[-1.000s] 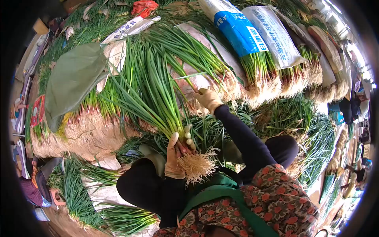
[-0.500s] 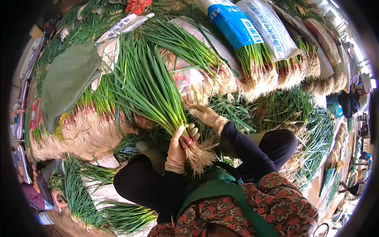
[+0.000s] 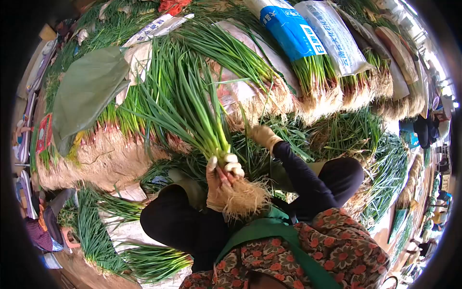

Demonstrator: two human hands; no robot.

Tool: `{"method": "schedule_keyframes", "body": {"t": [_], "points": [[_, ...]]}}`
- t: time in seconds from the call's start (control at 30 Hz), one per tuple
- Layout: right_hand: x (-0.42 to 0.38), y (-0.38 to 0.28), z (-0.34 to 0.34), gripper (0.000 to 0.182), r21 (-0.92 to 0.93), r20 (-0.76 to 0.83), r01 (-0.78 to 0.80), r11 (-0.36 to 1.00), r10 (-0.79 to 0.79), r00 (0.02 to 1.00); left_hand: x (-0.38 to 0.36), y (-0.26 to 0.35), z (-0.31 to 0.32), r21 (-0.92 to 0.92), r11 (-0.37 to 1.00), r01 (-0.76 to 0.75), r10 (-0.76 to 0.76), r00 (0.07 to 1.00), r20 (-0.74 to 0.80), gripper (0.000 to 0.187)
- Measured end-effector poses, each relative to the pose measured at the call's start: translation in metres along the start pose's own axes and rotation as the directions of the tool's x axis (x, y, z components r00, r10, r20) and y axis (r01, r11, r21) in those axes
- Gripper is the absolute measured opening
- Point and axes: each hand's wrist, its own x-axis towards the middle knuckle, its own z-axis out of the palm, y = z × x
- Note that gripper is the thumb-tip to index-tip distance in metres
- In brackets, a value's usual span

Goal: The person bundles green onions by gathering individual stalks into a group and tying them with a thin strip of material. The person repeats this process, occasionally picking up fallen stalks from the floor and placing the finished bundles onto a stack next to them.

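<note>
My left hand [image 3: 221, 176], in a pale glove, is wrapped round the lower stems of a bunch of green onions [image 3: 199, 113]. Long green leaves fan up and to the left, and the pale shaggy roots [image 3: 245, 196] hang out below the fist. To the right of the stems is my gloved right hand [image 3: 263, 137], its fingers bent together near a thin leaf. Whatever lies between those fingertips is too small to make out.
Rows of onions with matted roots [image 3: 110, 154] lie beyond my knees, partly under a green sheet [image 3: 86, 91]. Blue [image 3: 293, 33] and white [image 3: 334, 41] printed sacks cover bundles at the upper right. Loose leaves [image 3: 356, 130] lie at right. A small stool [image 3: 71, 237] stands lower left.
My right hand has moved right, away from the bunch. My left hand has turned, with its fingers now showing wrapped round the stems, and the roots have tipped slightly to the right.
</note>
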Motion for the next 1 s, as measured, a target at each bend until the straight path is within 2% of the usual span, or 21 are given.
{"method": "schedule_keyframes", "body": {"t": [0.03, 0.07, 0.1, 0.13, 0.17, 0.2, 0.23, 0.27, 0.3, 0.37, 0.4, 0.43, 0.5, 0.53, 0.63, 0.67, 0.77, 0.8, 0.9, 0.93, 1.0], "points": [[-0.02, 0.0, -0.02, 0.03, 0.233, 0.16, -0.069, 0.97, 0.032, 0.987, 0.0, -0.003, 0.002, 0.124, 0.988, -0.094, 0.104, 0.992, -0.077, 0.035], [-0.032, 0.0, -0.04, 0.034, 0.435, 0.324, -0.174, 0.883, 0.027, 0.946, 0.004, 0.002, -0.019, 0.213, 0.974, -0.079, 0.08, 0.997, 0.002, 0.041], [-0.03, 0.003, -0.053, 0.037, 0.618, 0.347, -0.288, 0.732, 0.075, 0.935, 0.005, -0.004, -0.019, 0.143, 0.984, -0.104, 0.118, 0.989, -0.089, 0.045], [-0.024, 0.007, -0.064, 0.042, 0.758, 0.377, -0.38, 0.53, 0.119, 0.918, 0.008, -0.009, -0.016, 0.189, 0.976, -0.112, 0.14, 0.98, -0.141, 0.045], [-0.018, 0.007, -0.074, 0.047, 0.849, 0.417, -0.445, 0.286, 0.153, 0.896, 0.009, -0.012, -0.014, 0.237, 0.965, -0.116, 0.164, 0.967, -0.195, 0.046], [-0.013, 0.001, -0.083, 0.053, 0.888, 0.404, -0.4, -0.226, -0.028, 0.914, 0.011, -0.015, -0.009, 0.212, 0.971, -0.109, 0.154, 0.966, -0.207, 0.047], [-0.007, -0.008, -0.091, 0.056, 0.883, 0.383, -0.387, -0.267, -0.07, 0.921, 0.013, -0.022, -0.003, 0.279, 0.949, -0.147, 0.234, 0.922, -0.309, 0.041], [0.0, -0.016, -0.098, 0.06, 0.873, 0.36, -0.377, -0.308, -0.113, 0.926, 0.013, -0.014, -0.029, 0.364, 0.926, -0.099, 0.193, 0.953, -0.232, 0.037], [0.008, -0.023, -0.114, 0.061, 0.9, 0.394, -0.411, -0.145, -0.131, 0.91, 0.012, -0.005, -0.054, 0.445, 0.894, -0.058, 0.143, 0.977, -0.159, 0.035], [0.025, -0.032, -0.116, 0.063, 0.888, 0.457, -0.43, 0.163, -0.215, 0.863, 0.012, -0.001, -0.053, 0.574, 0.817, 0.056, 0.126, 0.953, -0.274, 0.032], [0.028, -0.037, -0.104, 0.059, 0.916, 0.401, -0.398, 0.054, -0.187, 0.897, 0.009, -0.002, -0.052, 0.623, 0.773, 0.118, 0.129, 0.933, -0.336, 0.032], [0.029, -0.037, -0.093, 0.049, 0.87, 0.477, -0.455, 0.19, -0.092, 0.874, 0.006, -0.004, -0.05, 0.605, 0.787, 0.117, 0.159, 0.91, -0.383, 0.033], [0.024, -0.037, -0.083, 0.044, 0.817, 0.564, -0.573, -0.07, -0.113, 0.818, 0.006, -0.009, -0.035, 0.58, 0.807, 0.11, 0.213, 0.862, -0.46, 0.038], [0.017, -0.037, -0.083, 0.037, 0.779, 0.536, -0.545, -0.31, -0.121, 0.836, 0.005, -0.01, -0.025, 0.606, 0.791, 0.083, 0.213, 0.891, -0.4, 0.031], [0.014, -0.038, -0.06, 0.035, 0.64, 0.529, -0.535, -0.552, -0.188, 0.827, 0.0, -0.007, -0.038, 0.478, 0.877, 0.045, 0.214, 0.855, -0.473, 0.024], [0.015, -0.034, -0.079, 0.051, 0.568, 0.572, -0.611, -0.551, -0.269, 0.775, -0.001, -0.005, -0.045, 0.443, 0.895, 0.051, 0.184, 0.864, -0.47, 0.023], [0.02, -0.038, -0.085, 0.081, 0.848, 0.525, -0.529, -0.021, -0.1, 0.845, 0.003, -0.013, -0.026, 0.441, 0.891, 0.108, 0.185, 0.8, -0.571, 0.022], [0.021, -0.037, -0.115, 0.089, 0.856, 0.511, -0.516, -0.004, -0.132, 0.849, -0.001, -0.001, -0.05, 0.552, 0.808, 0.205, 0.092, 0.882, -0.462, 0.022], [0.023, -0.043, -0.079, 0.085, 0.848, 0.529, -0.529, 0.046, -0.149, 0.835, -0.008, 0.01, -0.064, 0.756, 0.562, 0.335, 0.024, 0.907, -0.42, 0.023], [0.024, -0.048, -0.039, 0.081, 0.831, 0.556, -0.549, 0.091, -0.114, 0.823, -0.006, 0.005, -0.071, 0.736, 0.617, 0.28, 0.059, 0.916, -0.398, 0.025], [0.021, -0.05, -0.042, 0.071, 0.857, 0.508, -0.515, -0.014, -0.142, 0.849, -0.001, 0.0, -0.072, 0.659, 0.727, 0.192, 0.101, 0.92, -0.379, 0.027]]}}
